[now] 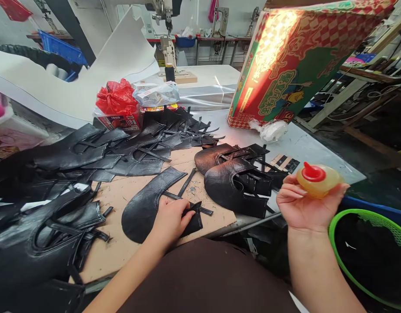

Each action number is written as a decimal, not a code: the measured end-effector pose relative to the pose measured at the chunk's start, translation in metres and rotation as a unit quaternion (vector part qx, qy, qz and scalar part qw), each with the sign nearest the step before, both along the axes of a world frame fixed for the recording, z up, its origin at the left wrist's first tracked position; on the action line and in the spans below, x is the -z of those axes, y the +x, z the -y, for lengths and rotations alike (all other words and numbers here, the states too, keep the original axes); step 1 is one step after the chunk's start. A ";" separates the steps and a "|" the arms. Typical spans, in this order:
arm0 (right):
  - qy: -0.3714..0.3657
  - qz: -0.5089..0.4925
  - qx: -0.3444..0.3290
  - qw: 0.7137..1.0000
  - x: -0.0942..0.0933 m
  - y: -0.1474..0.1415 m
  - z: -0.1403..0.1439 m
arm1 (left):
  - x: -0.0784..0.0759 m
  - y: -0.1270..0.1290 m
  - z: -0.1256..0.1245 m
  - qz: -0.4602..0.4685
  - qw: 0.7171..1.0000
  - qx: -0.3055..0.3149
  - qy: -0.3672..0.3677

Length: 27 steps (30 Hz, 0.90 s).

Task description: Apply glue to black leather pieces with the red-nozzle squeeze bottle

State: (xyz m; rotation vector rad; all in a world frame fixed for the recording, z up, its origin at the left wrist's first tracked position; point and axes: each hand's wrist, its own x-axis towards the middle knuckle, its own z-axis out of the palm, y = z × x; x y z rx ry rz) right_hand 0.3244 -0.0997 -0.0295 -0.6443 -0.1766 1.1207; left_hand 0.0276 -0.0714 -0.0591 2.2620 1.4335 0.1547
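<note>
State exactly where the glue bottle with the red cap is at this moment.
In the head view, the glue bottle sits right of centre, held in the right hand past the table's near right edge, just right of the stacked black leather uppers and above the green basket.

This is a shoe-making workshop. Cut black leather pieces [89, 152] lie heaped across the table [305, 143], on a scuffed cardboard sheet [128, 191]. Behind stand industrial sewing machines [166, 17] on further benches, with a thread spool [169, 71] beside them.
</note>
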 end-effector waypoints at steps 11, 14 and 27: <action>0.020 -0.047 0.010 0.999 0.003 0.007 0.003 | 0.001 0.000 0.000 -0.017 1.000 -0.007 0.014; 0.019 -0.052 0.010 0.998 0.006 0.009 0.002 | 0.001 0.000 0.000 0.002 1.000 -0.017 0.015; 0.014 -0.041 0.017 0.999 0.009 0.010 0.002 | 0.001 0.001 0.001 0.017 1.000 -0.013 -0.002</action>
